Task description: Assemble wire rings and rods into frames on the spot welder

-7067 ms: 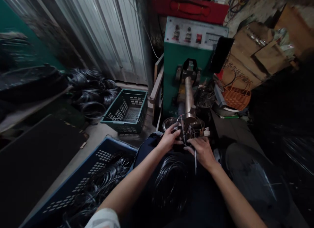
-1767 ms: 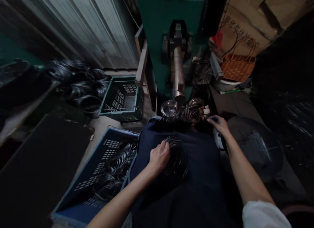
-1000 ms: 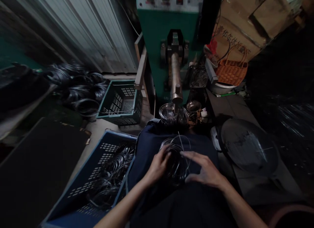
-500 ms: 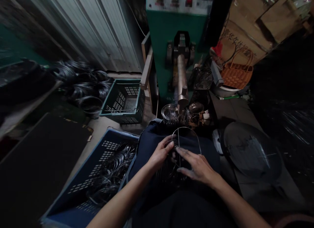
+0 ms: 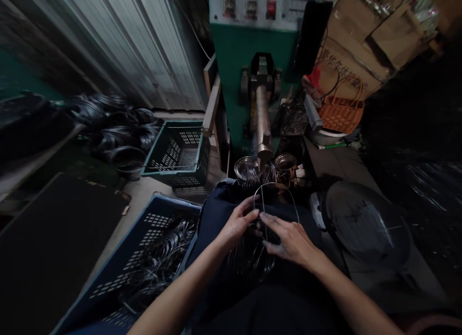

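Pinching a wire hoop [image 5: 275, 183], the left hand [image 5: 236, 223] lies beside the spread right hand [image 5: 292, 243], both half-hiding a dark wire coil [image 5: 250, 263].

The person's left hand [image 5: 236, 224] and right hand [image 5: 292, 243] are bare, with long thin fingers [image 5: 277, 231], and both forearms [image 5: 173, 291] are bare too. On the near side, the person wears a dark navy cloth [image 5: 211, 238] over the lap, perhaps an apron.

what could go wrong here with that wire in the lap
The bare left hand and right hand are right on a wire hoop, so any sharp wire end could prick them. The wire coils on the lap might snag the hoop or slip toward the blue crate.
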The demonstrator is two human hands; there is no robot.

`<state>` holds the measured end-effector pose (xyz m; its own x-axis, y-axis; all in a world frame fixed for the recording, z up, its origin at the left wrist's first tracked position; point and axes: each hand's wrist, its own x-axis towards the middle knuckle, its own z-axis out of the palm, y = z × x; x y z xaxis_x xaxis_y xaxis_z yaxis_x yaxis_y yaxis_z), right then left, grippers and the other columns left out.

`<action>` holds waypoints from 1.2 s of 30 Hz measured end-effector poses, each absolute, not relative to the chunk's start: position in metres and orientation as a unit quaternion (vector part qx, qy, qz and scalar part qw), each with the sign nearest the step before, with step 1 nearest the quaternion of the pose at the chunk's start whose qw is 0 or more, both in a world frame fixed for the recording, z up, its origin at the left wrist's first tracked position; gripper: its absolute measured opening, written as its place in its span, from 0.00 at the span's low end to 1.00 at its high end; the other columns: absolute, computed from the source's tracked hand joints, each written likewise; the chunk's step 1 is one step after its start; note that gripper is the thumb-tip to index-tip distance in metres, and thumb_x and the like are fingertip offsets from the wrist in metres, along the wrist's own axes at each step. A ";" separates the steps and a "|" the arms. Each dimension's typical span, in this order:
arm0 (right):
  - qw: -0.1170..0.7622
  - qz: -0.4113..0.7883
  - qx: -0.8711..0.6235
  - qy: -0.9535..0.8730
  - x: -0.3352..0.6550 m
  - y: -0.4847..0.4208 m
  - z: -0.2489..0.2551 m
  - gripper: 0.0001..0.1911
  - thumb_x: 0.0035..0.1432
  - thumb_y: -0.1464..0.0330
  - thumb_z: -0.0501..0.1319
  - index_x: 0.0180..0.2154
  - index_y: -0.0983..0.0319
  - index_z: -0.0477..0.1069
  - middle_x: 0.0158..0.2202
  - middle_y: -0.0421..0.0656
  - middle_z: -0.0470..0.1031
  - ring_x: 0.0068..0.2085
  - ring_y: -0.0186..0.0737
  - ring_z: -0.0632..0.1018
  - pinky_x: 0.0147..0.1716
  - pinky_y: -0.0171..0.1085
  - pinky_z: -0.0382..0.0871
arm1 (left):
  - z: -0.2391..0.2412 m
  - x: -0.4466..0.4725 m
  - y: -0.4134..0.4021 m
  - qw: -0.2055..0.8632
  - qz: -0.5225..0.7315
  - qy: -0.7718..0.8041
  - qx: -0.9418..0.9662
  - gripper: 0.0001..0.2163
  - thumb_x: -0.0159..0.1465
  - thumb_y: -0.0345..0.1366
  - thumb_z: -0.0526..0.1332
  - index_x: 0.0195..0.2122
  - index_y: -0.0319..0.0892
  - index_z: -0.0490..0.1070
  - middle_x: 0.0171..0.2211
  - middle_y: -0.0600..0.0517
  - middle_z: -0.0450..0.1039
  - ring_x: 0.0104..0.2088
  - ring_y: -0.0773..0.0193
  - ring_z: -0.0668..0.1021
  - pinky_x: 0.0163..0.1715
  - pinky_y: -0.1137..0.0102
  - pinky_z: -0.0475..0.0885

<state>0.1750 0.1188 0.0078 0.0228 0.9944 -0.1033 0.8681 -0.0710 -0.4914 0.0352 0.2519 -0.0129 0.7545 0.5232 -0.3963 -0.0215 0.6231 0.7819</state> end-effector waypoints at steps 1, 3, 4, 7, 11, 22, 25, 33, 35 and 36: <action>0.150 0.212 -0.699 -0.667 0.176 0.120 0.008 0.39 0.57 0.62 0.61 0.66 0.47 0.47 0.64 0.41 0.61 0.57 0.48 0.72 0.47 0.46 0.74 | -0.013 0.036 0.252 0.844 0.162 0.311 0.407 0.29 0.56 0.39 0.68 0.59 0.47 0.63 0.37 0.50 0.68 0.26 0.68 0.74 0.20 0.71 0.75; 0.156 0.210 -0.696 -0.668 0.179 0.122 0.009 0.40 0.56 0.63 0.62 0.66 0.46 0.48 0.64 0.39 0.60 0.57 0.47 0.72 0.49 0.46 0.73 | -0.011 0.039 0.254 0.840 0.165 0.308 0.414 0.29 0.56 0.39 0.68 0.59 0.47 0.63 0.37 0.50 0.67 0.26 0.68 0.74 0.20 0.71 0.75; 0.157 0.211 -0.696 -0.669 0.180 0.123 0.011 0.40 0.56 0.63 0.62 0.66 0.46 0.48 0.64 0.39 0.60 0.57 0.47 0.72 0.50 0.46 0.72 | -0.011 0.040 0.255 0.840 0.166 0.307 0.416 0.29 0.56 0.39 0.67 0.59 0.47 0.63 0.37 0.51 0.67 0.26 0.68 0.74 0.20 0.71 0.75; 0.150 0.208 -0.699 -0.668 0.183 0.127 0.015 0.39 0.56 0.63 0.62 0.66 0.47 0.50 0.64 0.38 0.60 0.57 0.47 0.72 0.51 0.46 0.72 | -0.008 0.043 0.258 0.842 0.166 0.304 0.414 0.28 0.57 0.39 0.67 0.59 0.47 0.62 0.36 0.51 0.67 0.25 0.69 0.73 0.20 0.70 0.76; 0.144 0.197 -0.697 -0.674 0.186 0.131 0.019 0.39 0.56 0.65 0.62 0.66 0.48 0.50 0.64 0.38 0.61 0.57 0.47 0.72 0.50 0.46 0.73 | -0.007 0.048 0.262 0.844 0.174 0.298 0.412 0.28 0.56 0.38 0.67 0.58 0.47 0.62 0.35 0.52 0.66 0.24 0.68 0.74 0.19 0.69 0.76; 0.149 0.182 -0.683 -0.692 0.195 0.140 0.027 0.37 0.55 0.66 0.61 0.65 0.50 0.53 0.63 0.38 0.62 0.57 0.45 0.72 0.52 0.43 0.71 | -0.002 0.053 0.268 0.856 0.200 0.275 0.390 0.28 0.57 0.35 0.67 0.59 0.44 0.62 0.34 0.52 0.66 0.24 0.68 0.74 0.18 0.70 0.75; 0.152 0.178 -0.683 -0.692 0.198 0.144 0.029 0.36 0.56 0.65 0.61 0.65 0.51 0.54 0.63 0.39 0.63 0.57 0.45 0.72 0.52 0.43 0.71 | 0.001 0.056 0.272 0.859 0.205 0.273 0.381 0.29 0.57 0.35 0.67 0.59 0.44 0.62 0.35 0.52 0.66 0.23 0.68 0.75 0.18 0.70 0.76; 0.169 0.170 -0.673 -0.700 0.199 0.148 0.032 0.35 0.57 0.64 0.63 0.64 0.51 0.54 0.61 0.40 0.65 0.55 0.43 0.74 0.48 0.40 0.73 | -0.004 0.056 0.274 0.865 0.210 0.253 0.380 0.30 0.58 0.37 0.67 0.61 0.42 0.60 0.27 0.55 0.66 0.23 0.68 0.73 0.18 0.72 0.75; 0.175 0.150 -0.673 -0.703 0.201 0.151 0.029 0.35 0.58 0.63 0.63 0.64 0.51 0.53 0.59 0.40 0.69 0.52 0.42 0.76 0.45 0.38 0.74 | -0.006 0.059 0.280 0.860 0.211 0.255 0.388 0.30 0.58 0.37 0.66 0.62 0.43 0.60 0.26 0.55 0.66 0.23 0.67 0.73 0.19 0.72 0.75; 0.177 0.128 -0.677 -0.703 0.204 0.154 0.027 0.34 0.58 0.62 0.63 0.64 0.52 0.54 0.56 0.42 0.71 0.50 0.43 0.77 0.44 0.39 0.74 | -0.007 0.062 0.286 0.857 0.214 0.259 0.392 0.30 0.58 0.37 0.66 0.61 0.43 0.60 0.26 0.55 0.66 0.23 0.68 0.74 0.20 0.72 0.75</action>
